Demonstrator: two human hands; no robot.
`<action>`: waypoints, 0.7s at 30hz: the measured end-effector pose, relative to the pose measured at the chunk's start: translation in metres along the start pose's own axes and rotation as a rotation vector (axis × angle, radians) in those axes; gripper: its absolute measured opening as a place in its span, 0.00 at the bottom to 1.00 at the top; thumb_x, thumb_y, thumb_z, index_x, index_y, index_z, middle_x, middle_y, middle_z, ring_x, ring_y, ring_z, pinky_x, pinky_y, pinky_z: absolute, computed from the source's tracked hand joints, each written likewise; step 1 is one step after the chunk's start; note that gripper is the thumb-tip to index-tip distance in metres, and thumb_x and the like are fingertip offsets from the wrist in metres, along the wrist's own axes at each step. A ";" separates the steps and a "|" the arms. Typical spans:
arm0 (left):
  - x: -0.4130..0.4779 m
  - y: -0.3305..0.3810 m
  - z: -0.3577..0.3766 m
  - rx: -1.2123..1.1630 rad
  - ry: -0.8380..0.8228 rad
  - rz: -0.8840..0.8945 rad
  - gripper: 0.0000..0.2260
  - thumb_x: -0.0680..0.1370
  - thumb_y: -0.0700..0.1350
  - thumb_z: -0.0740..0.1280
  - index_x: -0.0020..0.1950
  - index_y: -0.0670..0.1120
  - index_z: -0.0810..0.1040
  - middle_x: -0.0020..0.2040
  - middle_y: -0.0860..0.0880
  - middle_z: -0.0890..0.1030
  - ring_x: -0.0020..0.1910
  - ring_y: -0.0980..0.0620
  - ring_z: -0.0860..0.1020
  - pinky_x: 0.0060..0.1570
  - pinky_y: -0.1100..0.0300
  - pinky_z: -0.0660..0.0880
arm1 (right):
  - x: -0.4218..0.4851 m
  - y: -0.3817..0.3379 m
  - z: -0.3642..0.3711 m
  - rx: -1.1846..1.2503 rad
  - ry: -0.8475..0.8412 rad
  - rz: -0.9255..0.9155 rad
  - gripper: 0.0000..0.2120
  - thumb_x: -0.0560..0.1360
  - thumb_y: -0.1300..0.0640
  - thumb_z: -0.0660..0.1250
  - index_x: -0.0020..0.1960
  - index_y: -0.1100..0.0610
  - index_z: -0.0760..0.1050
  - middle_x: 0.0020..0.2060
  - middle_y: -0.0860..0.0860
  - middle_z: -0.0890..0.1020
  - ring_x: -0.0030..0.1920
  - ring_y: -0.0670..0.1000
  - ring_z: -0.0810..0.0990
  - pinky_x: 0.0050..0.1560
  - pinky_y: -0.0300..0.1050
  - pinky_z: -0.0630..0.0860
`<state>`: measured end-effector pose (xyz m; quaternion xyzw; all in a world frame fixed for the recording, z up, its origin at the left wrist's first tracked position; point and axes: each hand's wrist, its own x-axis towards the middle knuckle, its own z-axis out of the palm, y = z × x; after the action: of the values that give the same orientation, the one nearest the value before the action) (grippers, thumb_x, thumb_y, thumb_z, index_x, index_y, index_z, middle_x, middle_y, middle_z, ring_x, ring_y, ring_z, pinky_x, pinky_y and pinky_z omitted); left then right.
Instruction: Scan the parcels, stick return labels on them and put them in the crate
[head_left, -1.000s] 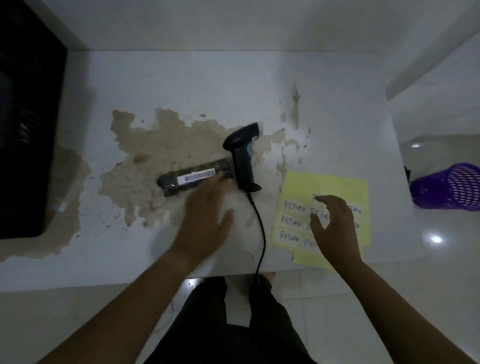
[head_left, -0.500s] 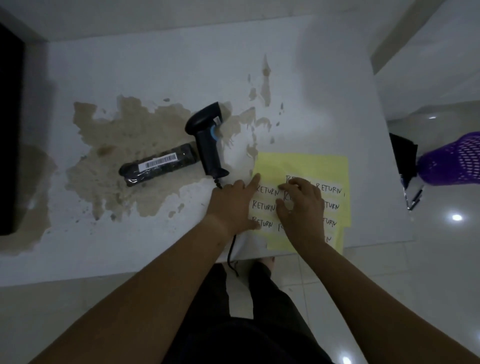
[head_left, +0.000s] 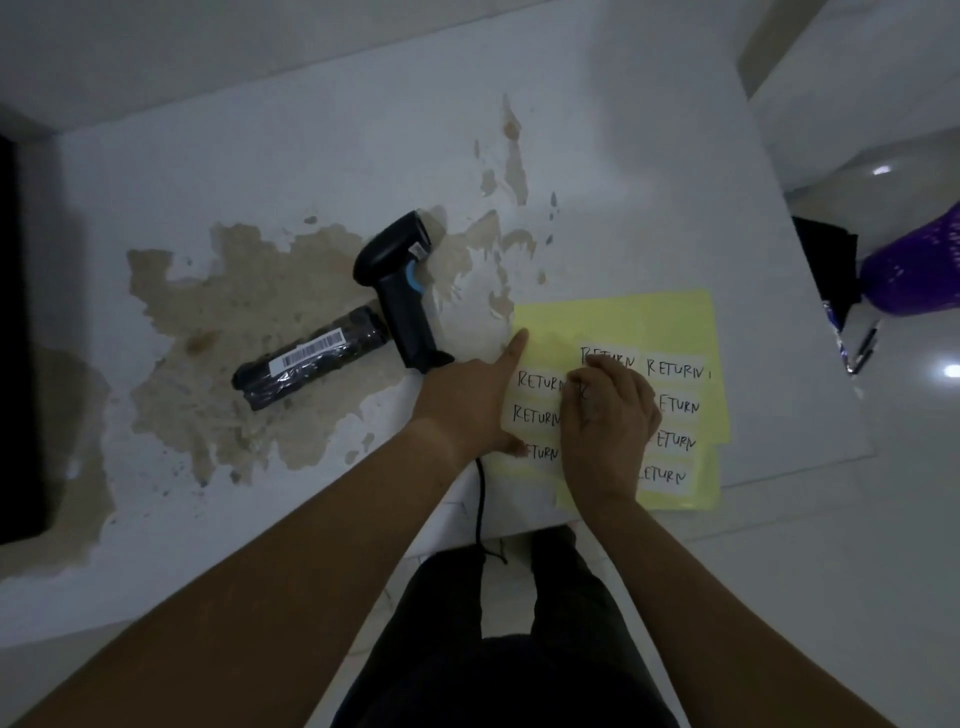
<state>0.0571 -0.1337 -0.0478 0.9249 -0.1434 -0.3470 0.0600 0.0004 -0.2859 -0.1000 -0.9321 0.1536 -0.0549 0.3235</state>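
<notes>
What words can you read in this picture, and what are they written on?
"RETURN": handwritten in black on each white sticker on the yellow backing sheet; some partly hidden by the left hand and right hand.
Barcode on the white label of the black plastic-wrapped parcel: bars only, digits too small to read.
Small label on the black handheld barcode scanner: too blurred to read.

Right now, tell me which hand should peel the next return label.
Right. The right hand curls its fingers on a white paper RETURN label mid-sheet, while the flat left hand pins the left edge of the yellow backing sheet.
</notes>
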 end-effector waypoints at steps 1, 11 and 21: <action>0.000 -0.001 0.000 -0.026 -0.006 0.005 0.61 0.67 0.63 0.79 0.82 0.53 0.36 0.53 0.44 0.80 0.44 0.49 0.76 0.39 0.57 0.71 | 0.000 -0.002 0.003 0.008 0.022 0.018 0.04 0.76 0.56 0.69 0.50 0.53 0.80 0.59 0.46 0.80 0.64 0.54 0.73 0.62 0.54 0.66; 0.006 -0.007 0.001 -0.033 0.000 0.058 0.62 0.67 0.65 0.78 0.82 0.51 0.35 0.39 0.52 0.66 0.37 0.52 0.70 0.34 0.56 0.66 | -0.005 0.001 0.016 -0.092 0.143 -0.044 0.06 0.76 0.54 0.68 0.51 0.52 0.81 0.59 0.45 0.81 0.63 0.55 0.74 0.61 0.57 0.67; 0.010 -0.010 0.005 -0.015 0.007 0.101 0.63 0.66 0.65 0.78 0.82 0.49 0.34 0.55 0.44 0.80 0.49 0.47 0.79 0.42 0.54 0.76 | -0.007 -0.005 0.017 -0.230 0.109 -0.059 0.07 0.78 0.53 0.65 0.53 0.54 0.75 0.65 0.48 0.76 0.65 0.56 0.70 0.63 0.55 0.63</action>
<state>0.0630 -0.1270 -0.0599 0.9173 -0.1873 -0.3411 0.0849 -0.0019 -0.2698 -0.1107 -0.9628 0.1485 -0.0968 0.2037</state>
